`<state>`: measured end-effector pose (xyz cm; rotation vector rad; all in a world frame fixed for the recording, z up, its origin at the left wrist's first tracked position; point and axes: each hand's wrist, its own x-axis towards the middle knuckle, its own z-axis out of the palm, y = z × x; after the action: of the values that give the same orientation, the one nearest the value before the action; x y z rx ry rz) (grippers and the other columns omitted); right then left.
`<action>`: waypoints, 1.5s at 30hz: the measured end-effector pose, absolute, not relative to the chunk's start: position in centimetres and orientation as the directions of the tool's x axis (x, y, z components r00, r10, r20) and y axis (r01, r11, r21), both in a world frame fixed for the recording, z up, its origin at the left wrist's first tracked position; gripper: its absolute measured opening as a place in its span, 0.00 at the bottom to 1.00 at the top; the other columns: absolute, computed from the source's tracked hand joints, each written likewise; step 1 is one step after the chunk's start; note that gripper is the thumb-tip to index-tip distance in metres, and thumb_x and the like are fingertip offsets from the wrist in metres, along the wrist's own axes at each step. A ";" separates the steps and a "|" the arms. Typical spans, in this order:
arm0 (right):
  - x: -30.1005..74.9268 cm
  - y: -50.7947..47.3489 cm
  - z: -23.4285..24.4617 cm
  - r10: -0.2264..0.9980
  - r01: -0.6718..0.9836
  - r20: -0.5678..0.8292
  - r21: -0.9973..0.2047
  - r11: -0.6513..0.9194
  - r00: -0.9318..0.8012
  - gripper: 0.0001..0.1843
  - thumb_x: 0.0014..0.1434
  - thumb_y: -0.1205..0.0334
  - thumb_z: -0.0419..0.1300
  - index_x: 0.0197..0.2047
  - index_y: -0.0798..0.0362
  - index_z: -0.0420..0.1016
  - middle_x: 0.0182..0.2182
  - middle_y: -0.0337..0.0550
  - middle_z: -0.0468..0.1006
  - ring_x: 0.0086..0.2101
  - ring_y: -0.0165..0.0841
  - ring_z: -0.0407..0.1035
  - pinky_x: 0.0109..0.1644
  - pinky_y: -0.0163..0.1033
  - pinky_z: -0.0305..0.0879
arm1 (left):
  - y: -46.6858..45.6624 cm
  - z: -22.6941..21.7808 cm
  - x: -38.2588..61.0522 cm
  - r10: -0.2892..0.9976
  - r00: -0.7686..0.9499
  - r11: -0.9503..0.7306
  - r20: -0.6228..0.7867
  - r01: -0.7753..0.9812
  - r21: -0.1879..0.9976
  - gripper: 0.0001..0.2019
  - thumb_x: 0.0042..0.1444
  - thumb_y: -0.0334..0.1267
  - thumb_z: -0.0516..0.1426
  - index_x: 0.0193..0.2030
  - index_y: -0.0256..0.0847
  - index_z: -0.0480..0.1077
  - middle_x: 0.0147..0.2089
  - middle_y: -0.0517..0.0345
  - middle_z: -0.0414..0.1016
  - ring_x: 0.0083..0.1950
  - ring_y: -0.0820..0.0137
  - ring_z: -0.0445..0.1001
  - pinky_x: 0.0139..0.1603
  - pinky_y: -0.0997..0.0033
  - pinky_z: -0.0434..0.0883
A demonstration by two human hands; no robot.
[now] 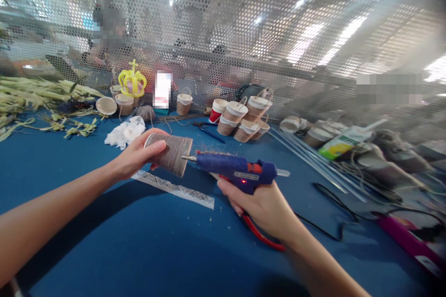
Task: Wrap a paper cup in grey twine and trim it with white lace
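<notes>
My left hand (141, 153) grips a paper cup wrapped in brown twine (172, 152), tilted on its side with the base toward the right. In my right hand (258, 204) is a blue glue gun (230, 167) with a small red light lit on its body. Its metal nozzle is at the cup's right end; whether it touches cannot be made out. A clear glue stick (283, 173) juts from the gun's back. Below the cup, a patterned lace strip (177, 189) lies flat on the blue table (139, 250). A red curved handle (261, 236) shows under my right wrist.
Several twine-wrapped cups (245, 113) stand stacked at the back, near pliers (205, 125) and a blue pen (212, 134). Crumpled white tissue (126, 132), a yellow crown (132, 82) and corn husks (42, 97) are leftward. Long glue sticks (313, 162) and a black cord (334, 199) lie right.
</notes>
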<state>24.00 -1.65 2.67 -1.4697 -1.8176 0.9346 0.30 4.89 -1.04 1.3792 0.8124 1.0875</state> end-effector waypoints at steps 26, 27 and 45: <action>24.8 -0.5 2.2 0.978 0.484 0.071 -0.860 0.160 -0.196 0.19 0.56 0.51 0.54 0.19 0.53 0.61 0.10 0.32 0.60 0.14 0.24 0.56 0.20 0.33 0.57 | 4.7 -0.9 -0.2 0.873 0.411 -0.284 0.263 -0.009 0.959 0.19 0.45 0.47 0.59 0.42 0.42 0.64 0.34 0.57 0.66 0.29 0.74 0.64 0.24 0.77 0.64; 24.9 -0.3 2.1 0.977 0.475 0.066 -0.866 0.157 -0.202 0.19 0.56 0.51 0.54 0.19 0.53 0.62 0.10 0.32 0.61 0.14 0.24 0.57 0.20 0.33 0.57 | 4.7 -0.9 -0.2 0.872 0.411 -0.288 0.266 -0.008 0.958 0.19 0.45 0.47 0.59 0.42 0.42 0.64 0.34 0.57 0.66 0.29 0.73 0.64 0.24 0.77 0.64; 26.5 2.3 1.2 0.991 0.298 0.019 -0.954 -0.022 0.136 0.17 0.42 0.52 0.64 0.28 0.58 0.69 0.21 0.37 0.69 0.21 0.25 0.60 0.23 0.32 0.56 | 5.8 -2.3 -0.1 0.936 0.350 -0.029 0.036 -0.025 0.999 0.28 0.38 0.41 0.64 0.48 0.38 0.64 0.42 0.53 0.68 0.40 0.67 0.69 0.37 0.71 0.67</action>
<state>26.52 2.28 1.21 -1.4910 -1.3190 0.9473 -0.07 5.77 -2.28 1.3674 0.9122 0.9737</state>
